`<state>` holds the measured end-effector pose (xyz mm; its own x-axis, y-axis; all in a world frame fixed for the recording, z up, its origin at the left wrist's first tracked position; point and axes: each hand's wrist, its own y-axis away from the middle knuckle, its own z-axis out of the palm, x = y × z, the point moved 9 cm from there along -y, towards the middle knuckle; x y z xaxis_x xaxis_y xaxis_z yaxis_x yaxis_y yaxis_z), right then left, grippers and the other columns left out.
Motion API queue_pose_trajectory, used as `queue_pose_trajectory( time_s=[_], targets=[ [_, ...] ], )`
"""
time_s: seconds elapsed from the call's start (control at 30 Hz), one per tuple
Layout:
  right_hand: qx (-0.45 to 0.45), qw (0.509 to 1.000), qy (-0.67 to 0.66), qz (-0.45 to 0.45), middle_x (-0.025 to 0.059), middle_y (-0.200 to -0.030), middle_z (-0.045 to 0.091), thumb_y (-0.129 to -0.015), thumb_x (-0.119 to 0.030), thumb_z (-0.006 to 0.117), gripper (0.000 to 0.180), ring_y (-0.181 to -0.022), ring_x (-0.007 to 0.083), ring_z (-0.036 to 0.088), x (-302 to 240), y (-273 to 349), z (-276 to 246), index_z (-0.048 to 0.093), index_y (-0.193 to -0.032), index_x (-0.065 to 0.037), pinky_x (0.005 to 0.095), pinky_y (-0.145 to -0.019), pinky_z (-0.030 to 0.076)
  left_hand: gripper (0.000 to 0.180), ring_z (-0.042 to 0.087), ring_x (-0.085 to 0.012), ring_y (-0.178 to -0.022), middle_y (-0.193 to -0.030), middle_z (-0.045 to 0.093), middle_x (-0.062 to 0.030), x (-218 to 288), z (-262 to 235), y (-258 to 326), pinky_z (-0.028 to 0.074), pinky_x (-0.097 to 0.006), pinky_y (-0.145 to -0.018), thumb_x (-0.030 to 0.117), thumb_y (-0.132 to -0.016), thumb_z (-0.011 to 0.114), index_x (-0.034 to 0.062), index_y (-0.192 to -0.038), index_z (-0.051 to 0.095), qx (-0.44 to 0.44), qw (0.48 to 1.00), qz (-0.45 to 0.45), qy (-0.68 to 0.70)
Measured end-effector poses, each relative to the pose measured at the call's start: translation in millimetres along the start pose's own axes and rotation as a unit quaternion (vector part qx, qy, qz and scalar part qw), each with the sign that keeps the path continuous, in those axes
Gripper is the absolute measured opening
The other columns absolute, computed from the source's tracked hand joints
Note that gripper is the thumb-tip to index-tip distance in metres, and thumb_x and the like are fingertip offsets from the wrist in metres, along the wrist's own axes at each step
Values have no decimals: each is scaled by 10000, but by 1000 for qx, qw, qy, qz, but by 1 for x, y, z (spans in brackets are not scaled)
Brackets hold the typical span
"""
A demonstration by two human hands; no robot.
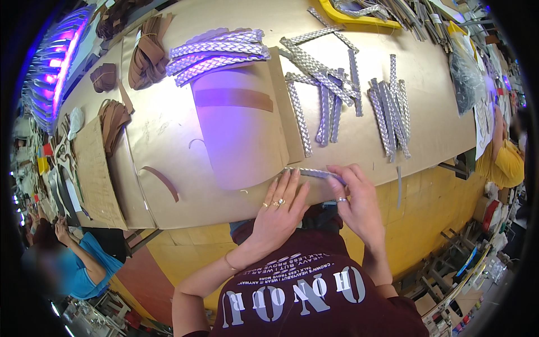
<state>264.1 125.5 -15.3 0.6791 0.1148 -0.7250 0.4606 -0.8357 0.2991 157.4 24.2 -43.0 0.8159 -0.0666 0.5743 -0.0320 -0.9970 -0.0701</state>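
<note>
Braided strip: the silver strip (315, 173) is held at the table's near edge, in front of the paper sheet (241, 143).
Left hand: the hand (279, 209) is laid flat, fingers slightly parted, fingertips set at the strip's left end.
Right hand: the strip's right end is pinched between thumb and fingers of this hand (355, 196).
Yellow tray: silver braided pieces (359, 10) are held inside the tray (359, 21) at the far edge.
Clear bag: the contents of the plastic bag (467, 78) cannot be made out.
</note>
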Motion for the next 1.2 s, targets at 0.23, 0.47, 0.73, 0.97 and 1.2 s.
queue_pose_trajectory(
  time_s=[0.23, 0.47, 0.73, 0.97, 1.2],
  targets=[
    [13, 999, 47, 16, 140, -894, 640, -916, -158, 631, 150, -791, 337, 656, -1, -6, 20, 621, -996, -32, 419, -675, 507, 535, 388, -391, -1355, -1466, 402, -235, -3, 2, -3, 313, -508, -1109, 226, -846, 703, 1, -1299, 528, -3, 1000, -17, 5],
    [6, 998, 55, 19, 165, -874, 660, -900, -58, 622, 159, -800, 348, 674, 0, -10, 12, 566, -1047, -35, 396, -709, 528, 495, 406, -394, -1338, -1462, 407, -238, -3, 5, 9, 297, -492, -1121, 241, -845, 701, -1, -1250, 553, -14, 998, -18, -62],
    [-81, 980, -80, -162, 150, -915, 602, -882, -38, 581, 157, -853, 311, 611, -55, -3, 58, 517, -1026, -47, 390, -758, 496, 509, 319, -396, -1407, -1469, 384, -250, -5, 24, 17, 183, -514, -1182, 217, -879, 586, -21, -1319, 492, -111, 993, -4, -33],
    [-47, 930, -363, 24, 29, -883, 548, -966, -49, 519, 53, -816, 118, 516, 17, -10, 27, 524, -1017, -34, 264, -769, 448, 440, 380, -371, -1381, -1459, 421, -241, -8, 5, 7, 280, -524, -1127, 200, -827, 731, -4, -1152, 516, -12, 999, -44, 16],
    [-5, 998, -40, -49, 170, -983, 668, -898, -211, 683, 252, -847, 293, 676, -8, -8, 12, 653, -1019, 8, 375, -711, 516, 493, 385, -381, -1374, -1453, 418, -253, -6, 1, 5, 298, -500, -1127, 179, -811, 744, -5, -1191, 489, -10, 999, -33, 11]
  ],
)
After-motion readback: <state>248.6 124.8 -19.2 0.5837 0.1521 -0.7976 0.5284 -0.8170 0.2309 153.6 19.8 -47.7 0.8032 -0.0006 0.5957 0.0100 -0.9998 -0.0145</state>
